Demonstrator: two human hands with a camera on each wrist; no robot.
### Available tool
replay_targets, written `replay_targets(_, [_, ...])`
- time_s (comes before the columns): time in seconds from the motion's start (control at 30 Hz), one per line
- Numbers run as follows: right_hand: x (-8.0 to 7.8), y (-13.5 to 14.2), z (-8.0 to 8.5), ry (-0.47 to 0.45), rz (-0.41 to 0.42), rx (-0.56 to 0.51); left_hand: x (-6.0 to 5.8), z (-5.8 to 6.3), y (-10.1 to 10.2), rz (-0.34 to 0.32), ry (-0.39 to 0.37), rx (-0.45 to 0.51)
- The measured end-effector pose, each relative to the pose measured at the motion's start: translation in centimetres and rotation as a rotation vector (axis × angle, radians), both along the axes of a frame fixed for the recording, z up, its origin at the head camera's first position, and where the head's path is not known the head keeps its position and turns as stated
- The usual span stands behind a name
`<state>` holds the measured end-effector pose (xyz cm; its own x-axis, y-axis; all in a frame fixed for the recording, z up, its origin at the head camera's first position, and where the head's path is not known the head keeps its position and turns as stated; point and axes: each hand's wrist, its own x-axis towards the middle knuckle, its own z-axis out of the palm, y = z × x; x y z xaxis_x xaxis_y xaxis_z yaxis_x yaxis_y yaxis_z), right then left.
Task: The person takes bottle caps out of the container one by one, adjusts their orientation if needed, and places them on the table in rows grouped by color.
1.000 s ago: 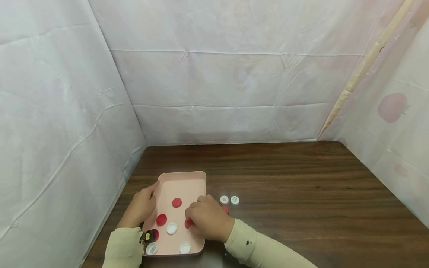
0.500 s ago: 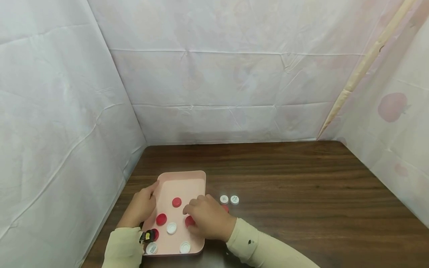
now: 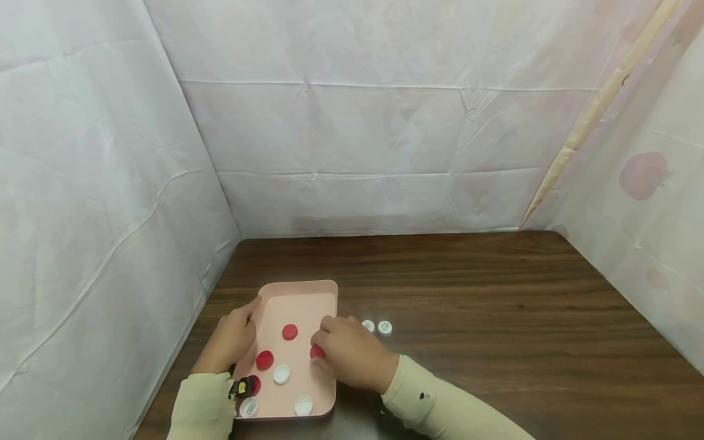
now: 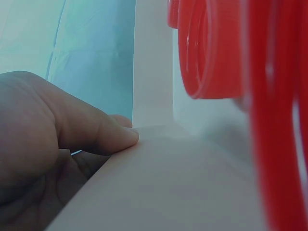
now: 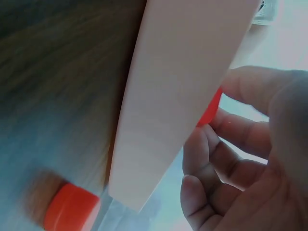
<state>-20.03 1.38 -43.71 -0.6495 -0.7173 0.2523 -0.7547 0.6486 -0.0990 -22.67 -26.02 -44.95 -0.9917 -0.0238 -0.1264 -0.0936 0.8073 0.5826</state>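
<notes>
The left hand (image 3: 228, 341) holds the left edge of a pink tray (image 3: 301, 299), its thumb on the rim in the left wrist view. Over the tray's right side, the right hand (image 3: 354, 354) pinches a red bottle cap (image 3: 316, 351) between thumb and fingers; in the right wrist view the tray wall partly hides this cap. Also in the tray lie red caps (image 3: 264, 360) and white caps (image 3: 282, 374). One red cap (image 3: 255, 384) sits beside the left wrist, partly covered by the wrist camera. Large red caps (image 4: 211, 53) fill the right of the left wrist view.
Two white caps (image 3: 385, 328) stand on the brown wooden table (image 3: 467, 299) to the right of the tray. Another red cap (image 5: 72, 207) is on the table near them, hidden behind the right hand in the head view. White cloth walls (image 3: 374, 201) enclose the table.
The right hand, with the red cap in its fingers, has shifted slightly away and right toward the tray's right rim, now covering the red cap on the table. The left hand stays put.
</notes>
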Motion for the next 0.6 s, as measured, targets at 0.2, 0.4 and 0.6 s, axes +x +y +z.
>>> replay_targets(0.2, [0.1, 0.6, 0.3, -0.017, -0.013, -0.008, 0.0, 0.0, 0.1, -0.003, -0.007, -0.001])
replay_targets(0.4, [0.1, 1.4, 0.5, -0.027, -0.015, -0.023, 0.0, 0.0, 0.2, -0.009, 0.007, -0.010])
replay_targets(0.6, [0.1, 2.2, 0.6, -0.030, -0.017, -0.030, 0.1, 0.2, 0.3, 0.003, -0.014, -0.008])
